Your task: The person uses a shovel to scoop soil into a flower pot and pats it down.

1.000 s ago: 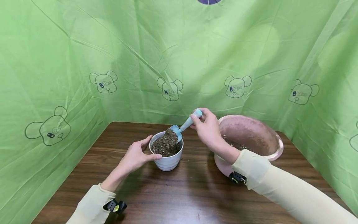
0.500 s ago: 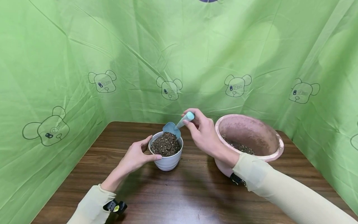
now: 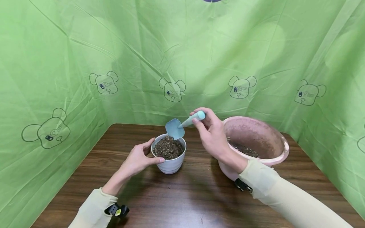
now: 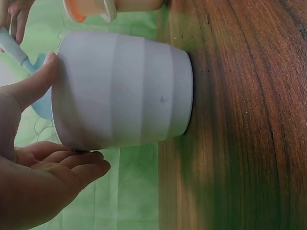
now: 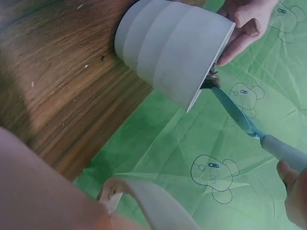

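A white ribbed flowerpot (image 3: 170,165) stands upright on the table, with dark potting soil (image 3: 168,148) heaped inside. My left hand (image 3: 138,159) holds its left side, thumb at the near rim and fingers on the far side; the left wrist view shows this thumb and these fingers touching the pot (image 4: 120,91). My right hand (image 3: 213,136) grips the handle of a small blue trowel (image 3: 174,129) above the pot's far right rim. The blade's tip touches or nearly touches the soil. In the right wrist view, the trowel (image 5: 235,112) slants out from the pot's mouth.
A large pink planter (image 3: 256,136) with soil low inside stands right of the pot, partly behind my right forearm. Green printed cloth (image 3: 137,95) surrounds the brown wooden table (image 3: 188,199). A few soil crumbs lie beside the pot.
The trowel's load of soil has slid into the pot. Its blade has turned over and risen, and my right hand shifted left, then back right. The left hand stays on the pot.
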`<state>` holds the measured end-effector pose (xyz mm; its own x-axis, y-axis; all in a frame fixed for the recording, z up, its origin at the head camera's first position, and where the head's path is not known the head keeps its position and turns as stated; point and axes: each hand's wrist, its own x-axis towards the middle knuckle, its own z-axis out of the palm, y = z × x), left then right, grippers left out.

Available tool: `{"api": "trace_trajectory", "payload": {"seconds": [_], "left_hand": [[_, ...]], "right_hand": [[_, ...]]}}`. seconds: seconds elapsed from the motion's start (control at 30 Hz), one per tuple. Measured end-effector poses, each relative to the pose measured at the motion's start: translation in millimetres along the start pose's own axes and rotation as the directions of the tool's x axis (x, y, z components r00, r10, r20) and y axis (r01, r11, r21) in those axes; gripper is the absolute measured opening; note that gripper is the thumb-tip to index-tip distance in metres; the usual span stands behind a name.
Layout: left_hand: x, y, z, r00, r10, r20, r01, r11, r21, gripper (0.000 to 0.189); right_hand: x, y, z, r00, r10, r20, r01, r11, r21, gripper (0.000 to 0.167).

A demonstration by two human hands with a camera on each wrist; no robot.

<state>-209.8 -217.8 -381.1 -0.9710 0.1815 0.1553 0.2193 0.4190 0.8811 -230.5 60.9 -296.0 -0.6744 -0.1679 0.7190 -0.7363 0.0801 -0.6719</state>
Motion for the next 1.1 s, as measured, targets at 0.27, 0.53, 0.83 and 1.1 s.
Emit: {"api": "trace_trajectory", "payload": {"seconds": [0.27, 0.53, 0.83, 1.1], "left_hand": [[2.3, -5.0, -2.4, 0.999, 0.004, 0.047, 0.001, 0.994, -0.108, 0.107], [5.3, -8.4, -3.4, 0.997, 0.034, 0.068, -0.025, 0.990, -0.140, 0.110], [6.6, -9.3, -2.8, 0.997, 0.018, 0.072, -0.008, 0.991, -0.132, 0.110], [6.9, -6.6, -2.2, 0.998, 0.017, 0.068, -0.009, 0.992, -0.123, 0.108]], "right_hand": [[-1.2, 0, 5, 0.974, 0.182, -0.135, -0.165, 0.978, 0.131, 0.024], [-7.5, 3, 15, 0.947, 0.267, -0.180, -0.218, 0.943, 0.254, 0.023], [-21.3, 17, 25, 0.910, 0.356, -0.215, -0.291, 0.914, 0.282, 0.020], [-28.2, 24, 24, 0.907, 0.362, -0.216, -0.318, 0.924, 0.213, 0.014]]}}
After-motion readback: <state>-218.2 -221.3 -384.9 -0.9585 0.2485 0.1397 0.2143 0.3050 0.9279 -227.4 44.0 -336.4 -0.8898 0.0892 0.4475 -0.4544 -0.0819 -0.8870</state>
